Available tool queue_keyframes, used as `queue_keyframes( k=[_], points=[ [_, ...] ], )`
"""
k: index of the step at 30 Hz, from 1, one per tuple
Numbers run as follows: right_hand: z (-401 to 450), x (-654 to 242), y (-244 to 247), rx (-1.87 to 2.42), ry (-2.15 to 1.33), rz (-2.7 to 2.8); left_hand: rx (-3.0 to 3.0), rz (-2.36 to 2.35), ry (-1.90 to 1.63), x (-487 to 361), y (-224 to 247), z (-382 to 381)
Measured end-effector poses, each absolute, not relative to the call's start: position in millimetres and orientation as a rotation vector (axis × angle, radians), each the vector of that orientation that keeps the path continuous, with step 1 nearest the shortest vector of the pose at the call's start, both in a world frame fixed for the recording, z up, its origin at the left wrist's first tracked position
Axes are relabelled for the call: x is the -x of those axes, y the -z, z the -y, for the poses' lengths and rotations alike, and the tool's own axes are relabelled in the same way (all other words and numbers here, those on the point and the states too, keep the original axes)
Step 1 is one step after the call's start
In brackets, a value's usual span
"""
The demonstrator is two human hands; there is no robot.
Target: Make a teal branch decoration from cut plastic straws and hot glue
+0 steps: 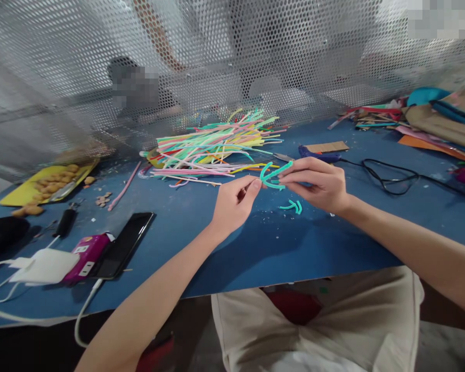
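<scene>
Between my hands is a bent teal pipe cleaner (pixel 272 182) with several curved prongs, raised over the blue table. My left hand (pixel 236 202) pinches its left end between thumb and fingers. From the other side, my right hand (pixel 313 181) grips its right part with the fingertips. A smaller branched teal pipe cleaner piece (pixel 293 207) lies on the table just below. Behind my hands is a large pile of pastel pipe cleaners (pixel 217 142). A blue glue gun (pixel 318 155) rests beyond my right hand, its nozzle toward the pile.
A phone (pixel 126 245), a white charger (pixel 48 266) and a purple power strip (pixel 86 256) sit at left on the blue table (pixel 232 263). Behind them is a yellow tray (pixel 19 190) with brown lumps. A black cable (pixel 395 178) and stacked cardboard (pixel 442 121) are at right. Perforated metal mesh (pixel 225 62) stands behind.
</scene>
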State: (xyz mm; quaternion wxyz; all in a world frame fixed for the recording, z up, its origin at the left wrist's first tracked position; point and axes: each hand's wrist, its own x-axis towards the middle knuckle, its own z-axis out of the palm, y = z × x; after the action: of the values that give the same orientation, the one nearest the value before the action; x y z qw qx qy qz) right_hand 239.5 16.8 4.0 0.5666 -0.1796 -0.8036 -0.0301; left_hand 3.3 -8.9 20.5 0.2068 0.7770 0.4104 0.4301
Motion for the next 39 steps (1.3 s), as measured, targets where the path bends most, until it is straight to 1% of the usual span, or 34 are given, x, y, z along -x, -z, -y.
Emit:
queue_keyframes(
  k=[9, 18, 28, 30, 34, 39],
  points=[
    [-11.0, -234.2, -5.9, 0.461, 0.002, 1.801, -2.127, -1.172, -1.267, -7.4, -20.0, 12.7],
    [-11.2, -227.9, -0.3, 0.609, -0.436, 1.655, -2.182, -1.195, -1.378, -3.4, -15.7, 8.8],
    [-28.1, -235.0, -0.6, 0.635, -0.788, 1.579, -2.213, -1.201, -1.313, -2.0, -15.9, 7.2],
    [-32.8, -238.4, 0.9, 0.7, -0.77, 1.619, -2.231, -1.235, -1.305, -1.6, -15.4, 7.5],
    [-38.3, -243.7, 3.1, 0.822, -0.61, 1.806, -2.243, -1.269, -1.324, -1.0, -14.0, 7.6],
    [-37.6, -242.6, 3.6, 0.838, -0.803, 1.764, -2.231, -1.297, -1.321, -1.1, -13.4, 6.8]
  ],
)
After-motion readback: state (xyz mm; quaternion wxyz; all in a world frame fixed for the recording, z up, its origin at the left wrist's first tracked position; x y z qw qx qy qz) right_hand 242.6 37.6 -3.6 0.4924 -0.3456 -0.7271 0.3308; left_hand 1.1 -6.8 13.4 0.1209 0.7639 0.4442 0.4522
